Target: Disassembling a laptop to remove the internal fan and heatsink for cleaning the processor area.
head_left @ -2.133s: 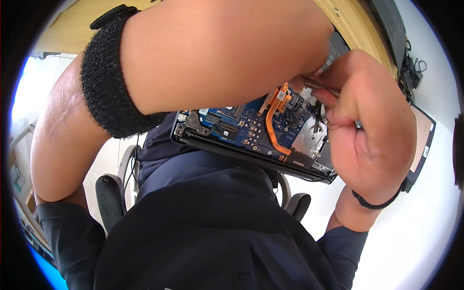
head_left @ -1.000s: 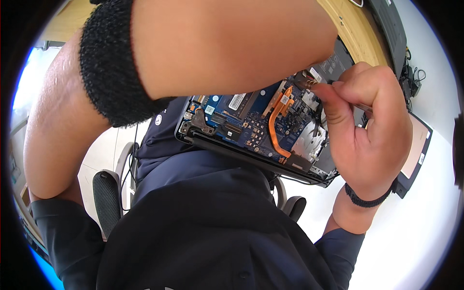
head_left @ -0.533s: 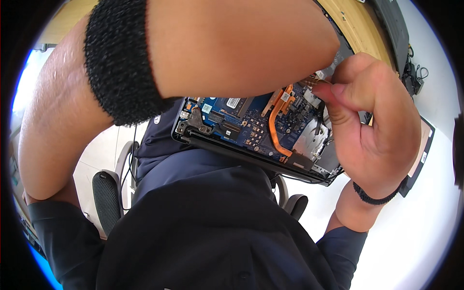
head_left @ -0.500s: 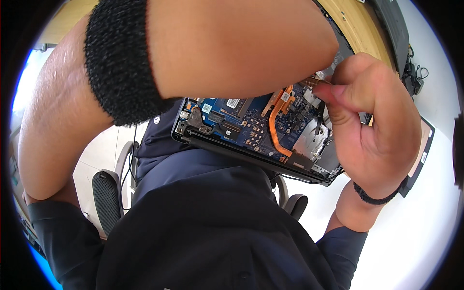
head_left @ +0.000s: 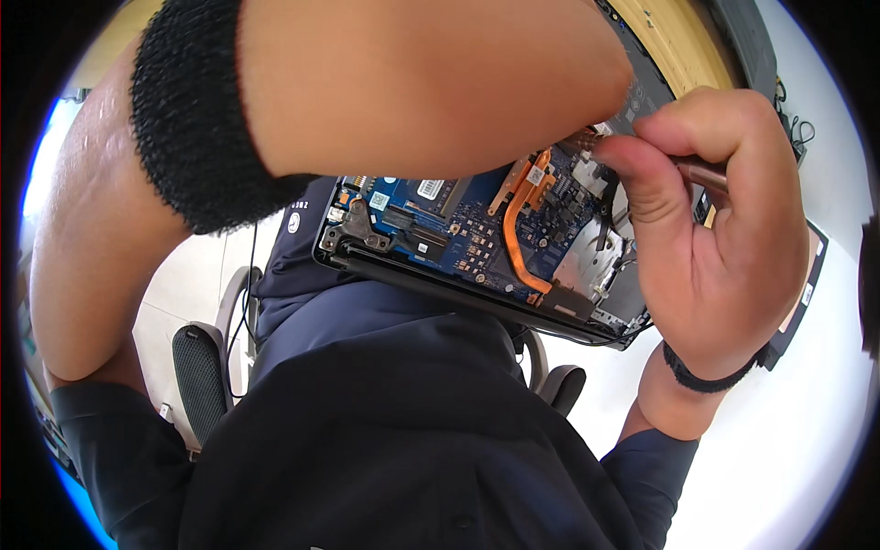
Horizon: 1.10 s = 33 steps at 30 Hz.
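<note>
An opened laptop base [head_left: 431,286] lies in front of me, its blue circuit board [head_left: 477,240] and copper heat pipe [head_left: 516,240] exposed. My left hand [head_left: 440,82] reaches across its far part from the left, knuckles bent; its fingers are hidden behind the hand. At the laptop's right side, my right hand [head_left: 720,211] is curled, thumb and forefinger close together near the left hand's fingertips. A smooth brown rod [head_left: 704,175], perhaps a tool handle, shows inside the right hand's curled fingers. The rod's far end is hidden.
The laptop's near edge is by my lap. A wooden table [head_left: 674,41] lies beyond it, with a dark flat device [head_left: 738,46] at the far right and black cables [head_left: 796,137] beside it. A chair armrest [head_left: 200,371] stands at my left.
My left hand has shifted slightly left and up. The right thumb and forefinger have moved a little away from it, and the brown rod now shows in the right hand. The laptop has shifted slightly left.
</note>
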### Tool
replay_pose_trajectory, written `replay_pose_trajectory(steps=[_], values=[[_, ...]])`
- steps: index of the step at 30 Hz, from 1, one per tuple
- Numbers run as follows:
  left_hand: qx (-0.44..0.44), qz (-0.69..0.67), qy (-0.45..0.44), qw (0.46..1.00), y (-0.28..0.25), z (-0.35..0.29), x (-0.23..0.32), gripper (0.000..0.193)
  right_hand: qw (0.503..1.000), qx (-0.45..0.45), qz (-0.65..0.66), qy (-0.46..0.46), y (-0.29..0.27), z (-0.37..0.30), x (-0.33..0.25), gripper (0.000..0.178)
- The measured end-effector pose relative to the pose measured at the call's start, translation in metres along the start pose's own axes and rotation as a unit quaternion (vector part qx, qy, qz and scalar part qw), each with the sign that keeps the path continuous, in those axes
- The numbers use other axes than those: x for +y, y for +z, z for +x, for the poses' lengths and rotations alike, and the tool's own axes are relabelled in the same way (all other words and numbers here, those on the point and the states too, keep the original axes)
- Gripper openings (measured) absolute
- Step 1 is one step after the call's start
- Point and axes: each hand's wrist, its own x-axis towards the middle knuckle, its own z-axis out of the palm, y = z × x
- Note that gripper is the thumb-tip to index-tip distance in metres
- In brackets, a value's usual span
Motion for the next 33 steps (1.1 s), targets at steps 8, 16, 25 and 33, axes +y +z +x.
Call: replay_pose_trajectory(steps=[8, 16, 25, 33], values=[[-0.010, 0.347, 0.425, 0.836, -0.012, 0.030, -0.044, 0.060, 0.987, -0.006, 0.146, -0.069, 0.000, 0.005, 0.004, 0.017], [-0.042, 0.264, 0.046, 0.962, -0.001, 0.025, 0.018, 0.042, 0.996, 0.005, 0.083, -0.015, -0.002, -0.004, 0.001, 0.015], [-0.052, 0.307, 0.079, 0.947, -0.001, 0.026, 0.023, 0.041, 0.998, -0.010, 0.056, 0.008, -0.002, -0.002, 0.001, 0.020], [-0.060, 0.382, 0.096, 0.917, 0.003, 0.027, 0.020, 0.034, 0.994, 0.045, 0.102, 0.024, 0.006, -0.008, 0.005, 0.018]])
